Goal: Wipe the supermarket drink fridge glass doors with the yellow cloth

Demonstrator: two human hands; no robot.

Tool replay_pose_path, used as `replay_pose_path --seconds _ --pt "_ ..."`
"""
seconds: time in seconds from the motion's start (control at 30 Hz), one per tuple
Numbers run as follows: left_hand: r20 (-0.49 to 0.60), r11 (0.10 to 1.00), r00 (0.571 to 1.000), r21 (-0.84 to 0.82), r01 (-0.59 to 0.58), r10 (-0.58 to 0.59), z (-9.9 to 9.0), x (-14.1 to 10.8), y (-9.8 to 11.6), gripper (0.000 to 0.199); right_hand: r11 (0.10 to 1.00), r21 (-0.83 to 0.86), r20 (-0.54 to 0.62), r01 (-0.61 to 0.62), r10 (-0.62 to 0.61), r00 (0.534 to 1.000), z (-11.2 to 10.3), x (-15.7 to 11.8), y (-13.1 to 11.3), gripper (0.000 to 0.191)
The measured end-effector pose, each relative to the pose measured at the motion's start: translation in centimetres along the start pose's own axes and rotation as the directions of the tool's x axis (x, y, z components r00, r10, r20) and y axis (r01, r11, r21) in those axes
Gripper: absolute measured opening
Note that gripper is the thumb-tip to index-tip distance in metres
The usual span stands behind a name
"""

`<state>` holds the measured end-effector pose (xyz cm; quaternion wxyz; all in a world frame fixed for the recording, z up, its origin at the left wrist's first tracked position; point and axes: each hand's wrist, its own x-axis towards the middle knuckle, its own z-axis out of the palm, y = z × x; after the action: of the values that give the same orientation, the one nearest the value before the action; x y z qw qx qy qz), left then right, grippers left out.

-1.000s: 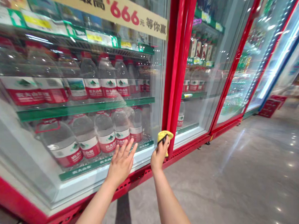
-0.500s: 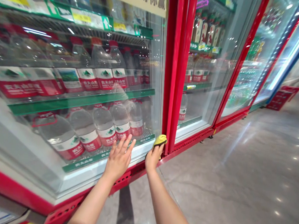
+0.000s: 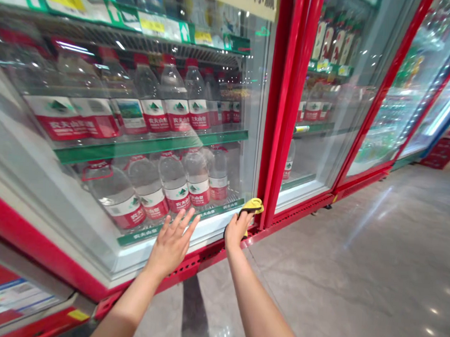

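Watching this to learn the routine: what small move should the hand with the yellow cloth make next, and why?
Probably slide the right hand and its yellow cloth a little left along the bottom of the glass door, because the cloth sits in the corner against the red door frame, and the left hand is spread further left.

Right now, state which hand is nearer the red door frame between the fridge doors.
Right. The right hand, holding a yellow cloth, is close beside the red door frame, at its lower end. The left hand is farther left, open before the glass door.
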<state>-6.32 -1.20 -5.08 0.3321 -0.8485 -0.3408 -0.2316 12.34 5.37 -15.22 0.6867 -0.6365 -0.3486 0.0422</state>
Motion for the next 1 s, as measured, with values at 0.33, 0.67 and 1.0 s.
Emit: replay_pose_path --seconds 0.33,0.67,1.0 --pt "0.043 0.999 0.999 0.051 0.015 -0.017 -1.6 -4.6 -2.4 0.078 0.966 0.025 0.087 0.257 -0.258 0.962 -0.9 -4.1 -1.1 0.076" --pt "0.092 0.991 0.994 0.121 0.051 -0.062 -4.4 -9.8 -5.6 0.077 0.762 0.058 0.352 0.645 -0.62 0.701 -0.7 -11.1 -6.0 0.062" --pt "0.096 0.963 0.978 0.214 0.163 -0.187 -7.5 -14.5 -8.0 0.082 0.773 0.025 0.284 0.634 -0.614 0.737 0.8 -12.4 -8.9 0.054"
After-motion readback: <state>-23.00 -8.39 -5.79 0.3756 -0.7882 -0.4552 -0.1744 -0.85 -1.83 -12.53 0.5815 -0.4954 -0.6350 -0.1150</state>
